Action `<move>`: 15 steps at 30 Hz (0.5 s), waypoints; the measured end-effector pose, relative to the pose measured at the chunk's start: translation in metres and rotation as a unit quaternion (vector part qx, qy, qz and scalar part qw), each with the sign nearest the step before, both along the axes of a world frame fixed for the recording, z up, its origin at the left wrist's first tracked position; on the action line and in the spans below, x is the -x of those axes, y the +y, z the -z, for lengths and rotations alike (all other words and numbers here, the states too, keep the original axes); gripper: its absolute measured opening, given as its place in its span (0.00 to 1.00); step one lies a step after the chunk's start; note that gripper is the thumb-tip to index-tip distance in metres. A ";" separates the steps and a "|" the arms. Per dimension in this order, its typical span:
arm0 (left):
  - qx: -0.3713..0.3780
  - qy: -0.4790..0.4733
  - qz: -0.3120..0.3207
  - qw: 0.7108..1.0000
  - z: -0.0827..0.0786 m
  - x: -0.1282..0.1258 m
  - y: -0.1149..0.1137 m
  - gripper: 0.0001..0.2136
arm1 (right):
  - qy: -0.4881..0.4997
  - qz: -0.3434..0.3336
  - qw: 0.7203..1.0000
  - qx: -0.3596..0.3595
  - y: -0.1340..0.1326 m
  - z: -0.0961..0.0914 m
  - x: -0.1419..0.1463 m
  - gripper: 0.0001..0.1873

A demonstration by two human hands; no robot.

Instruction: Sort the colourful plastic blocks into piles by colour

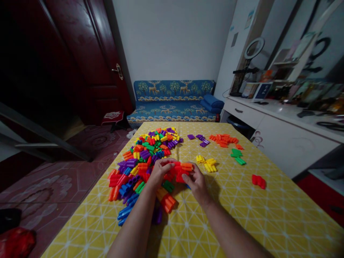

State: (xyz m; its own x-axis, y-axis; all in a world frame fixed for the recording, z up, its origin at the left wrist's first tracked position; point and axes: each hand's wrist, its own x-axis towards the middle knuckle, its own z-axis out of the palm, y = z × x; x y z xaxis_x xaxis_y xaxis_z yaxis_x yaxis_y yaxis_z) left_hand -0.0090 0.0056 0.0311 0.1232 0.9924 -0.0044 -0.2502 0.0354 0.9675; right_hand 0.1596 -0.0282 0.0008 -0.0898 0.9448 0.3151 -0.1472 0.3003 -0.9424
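My left hand [162, 170] is closed on red plastic building blocks [175, 171] at the near right edge of the pile. My right hand [197, 181] grips the same cluster from the other side, thumb on a red piece. An orange block [186, 166] shows at its top between my hands. Whether the pieces are joined, I cannot tell. Left of my hands spreads a large mixed pile of blocks [145, 154] in purple, blue, green, yellow, red and orange. Under my left wrist lie an orange-red block [168, 203] and a green one [168, 186].
Sorted by colour on the yellow tablecloth [231, 222] are groups of orange blocks [223, 139], purple blocks [202, 140], yellow blocks [206, 163], green blocks [237, 156] and red blocks [258, 181]. A blue patterned sofa [174, 104] stands beyond the table, a white cabinet [290, 138] to the right.
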 end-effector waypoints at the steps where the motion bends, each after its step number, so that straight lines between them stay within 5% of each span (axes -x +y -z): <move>1: 0.010 -0.025 -0.016 1.000 0.000 0.001 0.001 0.16 | 0.010 0.013 1.000 0.004 0.001 0.000 0.000 0.22; 7: 0.028 -0.135 -0.127 0.982 -0.007 0.005 0.002 0.19 | -0.069 0.075 0.995 -0.001 0.009 0.004 0.000 0.30; 10: 0.022 -0.138 -0.117 0.983 -0.009 0.003 0.000 0.19 | -0.122 0.067 0.990 -0.017 0.011 0.007 0.003 0.39; 15: 0.004 -0.070 -0.032 0.997 -0.003 -0.003 -0.001 0.21 | -0.124 0.134 0.982 -0.047 0.009 0.005 0.001 0.21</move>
